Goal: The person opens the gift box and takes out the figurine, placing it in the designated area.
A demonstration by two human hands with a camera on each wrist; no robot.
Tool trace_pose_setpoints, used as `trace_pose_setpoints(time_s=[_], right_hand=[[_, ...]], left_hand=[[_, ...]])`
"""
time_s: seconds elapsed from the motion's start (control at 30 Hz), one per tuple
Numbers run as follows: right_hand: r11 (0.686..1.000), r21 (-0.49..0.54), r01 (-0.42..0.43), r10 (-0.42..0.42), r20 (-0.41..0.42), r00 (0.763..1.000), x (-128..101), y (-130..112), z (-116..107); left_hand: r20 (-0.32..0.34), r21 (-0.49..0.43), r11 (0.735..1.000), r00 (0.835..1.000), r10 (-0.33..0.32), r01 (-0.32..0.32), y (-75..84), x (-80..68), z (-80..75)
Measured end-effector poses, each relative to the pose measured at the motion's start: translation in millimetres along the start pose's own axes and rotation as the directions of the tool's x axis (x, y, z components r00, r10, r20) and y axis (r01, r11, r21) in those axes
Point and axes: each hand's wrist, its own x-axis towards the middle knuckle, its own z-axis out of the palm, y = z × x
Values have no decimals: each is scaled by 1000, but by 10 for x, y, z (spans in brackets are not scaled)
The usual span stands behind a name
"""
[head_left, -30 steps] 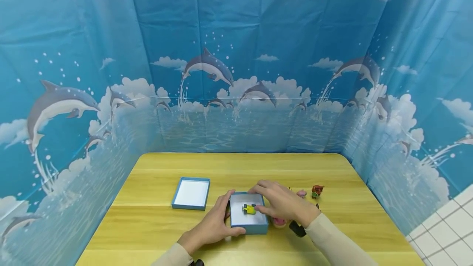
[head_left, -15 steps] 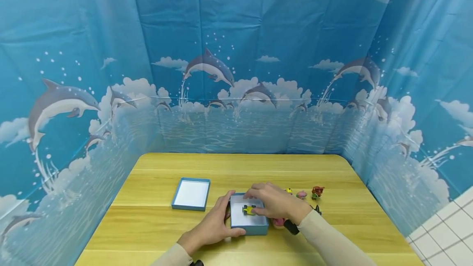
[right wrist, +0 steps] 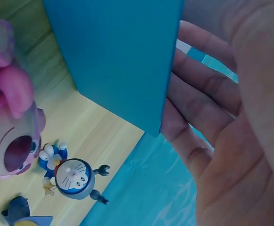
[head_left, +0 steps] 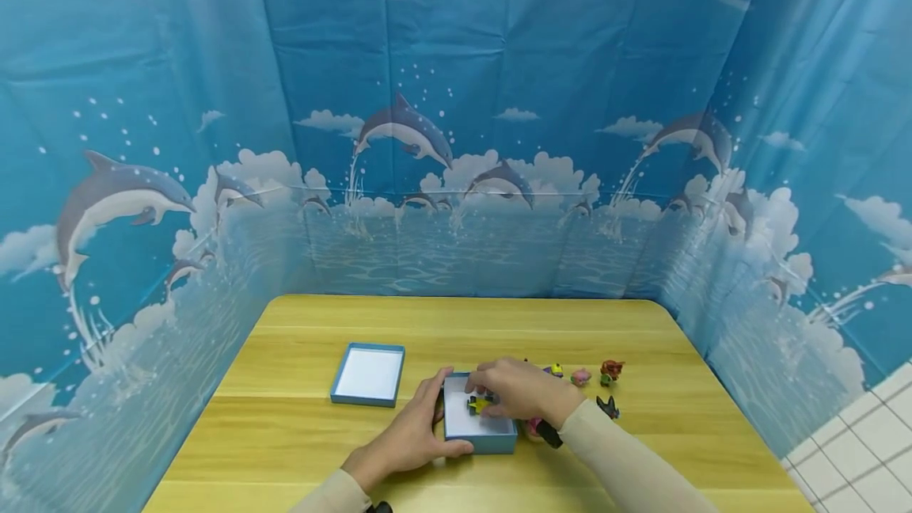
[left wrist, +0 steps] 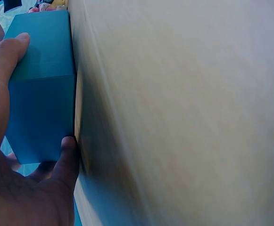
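A small open blue box (head_left: pixel 481 433) with a white inside sits on the yellow wooden table (head_left: pixel 456 323). My left hand (head_left: pixel 422 427) grips the box's left side, thumb along the near wall and fingers (left wrist: pixel 4 61) on the blue box wall (left wrist: pixel 40 94). My right hand (head_left: pixel 514 391) reaches over the box from the right. Its fingertips close on a small yellow toy figure (head_left: pixel 479 403) lying inside. In the right wrist view the fingers (right wrist: pixel 207 113) extend past the box wall (right wrist: pixel 118 56); the yellow toy is hidden there.
The box's lid (head_left: pixel 368 373) lies upturned to the left. Several small figures stand right of the box: a pink one (head_left: pixel 580 376), a red-brown one (head_left: pixel 611 369), a dark one (head_left: pixel 608 407). A big pink figure (right wrist: pixel 9 117) and a blue-and-white cat figure (right wrist: pixel 75 179) are beside the box wall. Blue dolphin curtains surround the table.
My right hand has drawn left and back over the box, closing further over the yellow toy and uncovering more figures on the right. The left hand and box have stayed put.
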Motion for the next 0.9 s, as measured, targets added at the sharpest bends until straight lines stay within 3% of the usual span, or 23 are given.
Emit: trace_pose_setpoints(time_s=[0.53,0.9], right_hand=[[991,124,-58,43,117,992,148,-90,48],[993,93,-68,57,112,992,138,-101,93]], left_hand=[[-1,-3,1000,1000,3,-3,-36,7,17],[-1,0,1000,1000,10,-10,-18,0,24]])
